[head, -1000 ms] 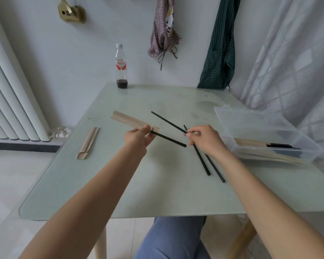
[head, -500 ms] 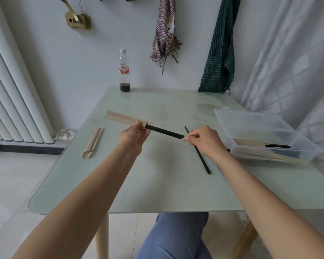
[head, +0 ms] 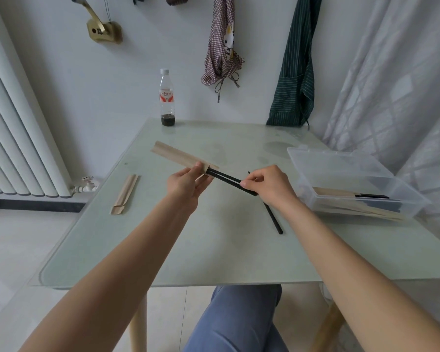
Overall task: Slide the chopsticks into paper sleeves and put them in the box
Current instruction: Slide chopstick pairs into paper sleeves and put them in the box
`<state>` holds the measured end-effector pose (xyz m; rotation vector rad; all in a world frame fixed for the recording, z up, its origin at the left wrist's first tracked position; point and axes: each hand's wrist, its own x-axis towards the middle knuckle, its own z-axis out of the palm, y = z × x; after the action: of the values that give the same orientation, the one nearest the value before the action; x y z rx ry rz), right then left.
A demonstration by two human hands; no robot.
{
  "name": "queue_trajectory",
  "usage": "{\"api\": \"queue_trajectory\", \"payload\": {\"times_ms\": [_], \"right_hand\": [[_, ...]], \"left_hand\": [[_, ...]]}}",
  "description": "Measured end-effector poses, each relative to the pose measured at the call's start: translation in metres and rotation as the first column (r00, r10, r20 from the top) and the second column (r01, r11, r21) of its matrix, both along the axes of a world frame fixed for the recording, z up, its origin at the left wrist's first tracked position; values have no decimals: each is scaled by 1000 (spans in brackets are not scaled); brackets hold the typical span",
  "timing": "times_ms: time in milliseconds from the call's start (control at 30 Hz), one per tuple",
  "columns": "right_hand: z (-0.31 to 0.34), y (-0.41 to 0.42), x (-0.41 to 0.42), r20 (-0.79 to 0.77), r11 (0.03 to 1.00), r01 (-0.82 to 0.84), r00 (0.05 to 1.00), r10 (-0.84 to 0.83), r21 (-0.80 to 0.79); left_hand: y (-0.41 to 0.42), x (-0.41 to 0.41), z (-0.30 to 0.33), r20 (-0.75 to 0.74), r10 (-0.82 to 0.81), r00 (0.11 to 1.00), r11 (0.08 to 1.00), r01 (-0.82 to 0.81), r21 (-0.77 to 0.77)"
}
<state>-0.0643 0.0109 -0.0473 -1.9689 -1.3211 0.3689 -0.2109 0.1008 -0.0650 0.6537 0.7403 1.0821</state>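
Over on the far left there's a white ribbed radiator (head: 15, 128) against the wall, with a small valve (head: 85, 184) at its foot. On the frosted glass table (head: 214, 250), near its left edge, a spare kraft-paper sleeve (head: 125, 194) lies flat, long and narrow with a notched mouth at the near end. Up by the table's far edge stands a clear plastic bottle (head: 167, 97) with a red label and just a bit of dark liquid at the bottom. Mid-table, held up off the glass, the left hand (head: 188, 185) pinches the open end of another tan paper sleeve (head: 181, 156) between thumb and fingers, the sleeve angling away toward the far left. Two thin black chopsticks (head: 229, 180) stick out of that mouth, smooth and matte, slightly splayed. The right hand (head: 269, 185) has its fingers curled around their near ends, thumb on top, so both hands are clamped on stuff. Partly hidden under the right hand, a loose black chopstick (head: 273, 218) lies on the glass, pointing at the near edge; can't tell if it's one or two. Near the right edge sits a clear plastic box (head: 341, 168), rectangular with rounded corners, holding already sleeved chopsticks (head: 346, 193), black tips poking out to the right. On the wall behind hang a checked cloth (head: 222, 47) and a green pinstriped apron (head: 295, 72), with a sheer curtain (head: 396, 85) at far right.
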Motion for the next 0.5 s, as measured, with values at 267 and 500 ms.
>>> {"api": "queue_trajectory", "payload": {"times_ms": [267,500], "right_hand": [[5,-2,1,30,1000,10,999,-11,24],[10,-6,4,22,999,-1,1000,0,38]], "left_hand": [[-8,3,7,8,10,1000,1000,-10,15],[-8,4,12,6,9,1000,1000,-9,4]]}}
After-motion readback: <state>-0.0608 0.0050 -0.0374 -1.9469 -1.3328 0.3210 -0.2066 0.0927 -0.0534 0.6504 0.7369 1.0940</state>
